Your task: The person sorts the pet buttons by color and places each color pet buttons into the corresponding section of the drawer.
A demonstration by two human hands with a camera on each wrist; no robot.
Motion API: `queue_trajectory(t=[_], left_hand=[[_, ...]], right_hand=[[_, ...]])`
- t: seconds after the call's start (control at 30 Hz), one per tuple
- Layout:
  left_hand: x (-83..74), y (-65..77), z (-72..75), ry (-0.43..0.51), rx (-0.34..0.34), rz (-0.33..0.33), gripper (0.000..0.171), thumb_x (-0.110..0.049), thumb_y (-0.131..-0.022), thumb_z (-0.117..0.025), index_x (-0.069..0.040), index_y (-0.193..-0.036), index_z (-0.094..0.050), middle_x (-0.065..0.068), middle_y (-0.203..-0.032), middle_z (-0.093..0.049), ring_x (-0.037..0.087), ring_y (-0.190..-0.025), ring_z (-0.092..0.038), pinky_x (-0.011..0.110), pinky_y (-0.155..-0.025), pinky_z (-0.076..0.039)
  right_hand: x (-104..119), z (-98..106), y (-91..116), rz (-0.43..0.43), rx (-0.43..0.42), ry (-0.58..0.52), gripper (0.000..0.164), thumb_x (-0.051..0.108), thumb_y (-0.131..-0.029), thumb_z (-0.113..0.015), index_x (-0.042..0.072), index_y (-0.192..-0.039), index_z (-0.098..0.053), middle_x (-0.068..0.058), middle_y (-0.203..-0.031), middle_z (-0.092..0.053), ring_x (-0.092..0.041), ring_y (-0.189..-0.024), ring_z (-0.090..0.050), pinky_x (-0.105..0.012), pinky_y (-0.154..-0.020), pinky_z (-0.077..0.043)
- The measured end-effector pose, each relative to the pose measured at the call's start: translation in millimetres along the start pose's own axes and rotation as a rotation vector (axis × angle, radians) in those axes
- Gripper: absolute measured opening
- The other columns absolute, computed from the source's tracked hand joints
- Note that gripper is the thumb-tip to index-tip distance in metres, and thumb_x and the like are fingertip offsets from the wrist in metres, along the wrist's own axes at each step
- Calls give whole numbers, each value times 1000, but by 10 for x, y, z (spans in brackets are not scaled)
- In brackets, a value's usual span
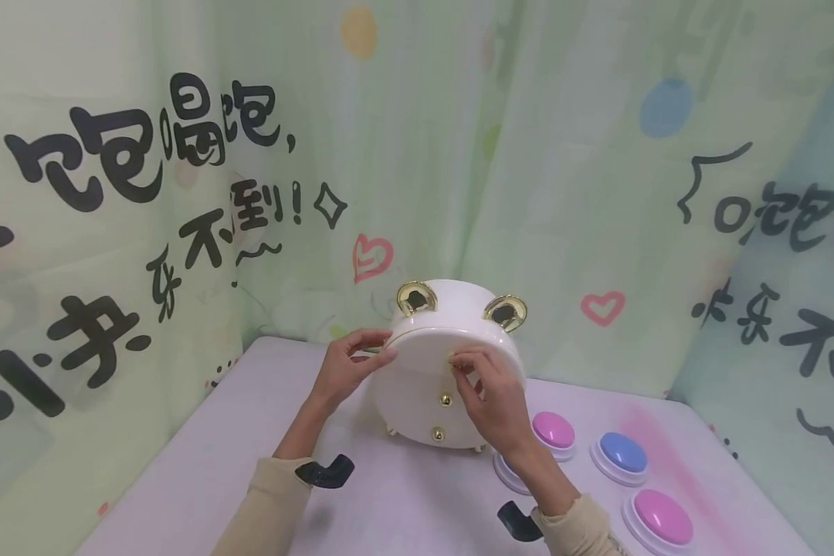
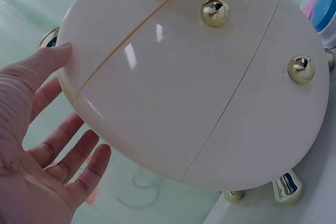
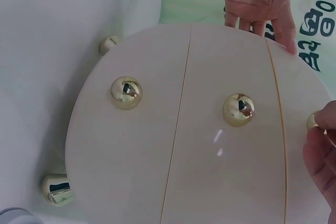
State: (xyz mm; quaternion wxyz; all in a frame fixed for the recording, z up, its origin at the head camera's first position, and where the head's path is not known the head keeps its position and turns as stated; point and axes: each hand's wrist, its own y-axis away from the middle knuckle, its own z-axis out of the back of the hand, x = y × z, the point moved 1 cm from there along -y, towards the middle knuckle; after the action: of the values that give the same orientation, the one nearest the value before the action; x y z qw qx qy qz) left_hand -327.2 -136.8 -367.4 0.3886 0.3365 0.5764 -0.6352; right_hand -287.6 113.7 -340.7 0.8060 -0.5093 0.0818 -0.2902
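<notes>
A round white jewelry box (image 1: 417, 386) stands upright on feet, its glossy front split by two seams into three drawer fronts. My right hand (image 1: 493, 398) pinches the topmost gold knob (image 3: 311, 122) between thumb and finger. Below it, the middle knob (image 2: 215, 12) and the lowest knob (image 2: 301, 68) are untouched. At the box's left edge, my left hand (image 1: 344, 371) has its thumb on the front rim and its loosely spread fingers along the side. Two gold ear-shaped pieces (image 1: 417, 297) top the box.
Right of the box sit several round push buttons, among them a blue one (image 1: 622, 452) and a pink one (image 1: 662, 517), on white bases. The pale table (image 1: 389, 510) backs onto printed curtains (image 1: 563, 193). Black straps (image 1: 327, 471) stick out at my wrists.
</notes>
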Motion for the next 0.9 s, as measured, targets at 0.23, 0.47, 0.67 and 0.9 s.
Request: queue_trajectory(t=[0.23,0.47,0.67,0.9], left_hand=[[22,3,-16,-4,0,4,36,-18,-90,-80,-7,-123,-72,12,-124,-71,28,-119,-64,32,-91,-54],[13,-4,-17,-5,-7,-5,36,-18,-91,-80,-7,-124,-72,12,-124,-70,28,-119,-64,34,-91,-54],[11,-3,-15,-11,-9,-4,36,-18,-90,-80,-7,-123,-72,11,-124,-71,27,-119,-64,35,-92,-54],[12,0,-11,-16,-10,-9,35,-18,-90,-80,-8,-123,-72,10,-123,-71,27,-118,-64,35,-92,-54]], right_hand=[[-13,-6,18,6,-9,2,31,-14,-79,-79,3,-104,-69,-9,-105,-68,-20,-84,-69,-23,-56,-51],[-25,-13,6,11,-9,-5,31,-13,-80,-79,3,-104,-69,-9,-106,-69,-20,-84,-69,-26,-55,-52],[-26,-10,9,3,-1,2,31,-12,-80,-79,4,-104,-69,-8,-106,-69,-20,-84,-69,-24,-56,-51],[-28,-1,2,6,5,-3,32,-13,-79,-80,4,-104,-69,-7,-106,-68,-20,-85,-68,-23,-56,-51]])
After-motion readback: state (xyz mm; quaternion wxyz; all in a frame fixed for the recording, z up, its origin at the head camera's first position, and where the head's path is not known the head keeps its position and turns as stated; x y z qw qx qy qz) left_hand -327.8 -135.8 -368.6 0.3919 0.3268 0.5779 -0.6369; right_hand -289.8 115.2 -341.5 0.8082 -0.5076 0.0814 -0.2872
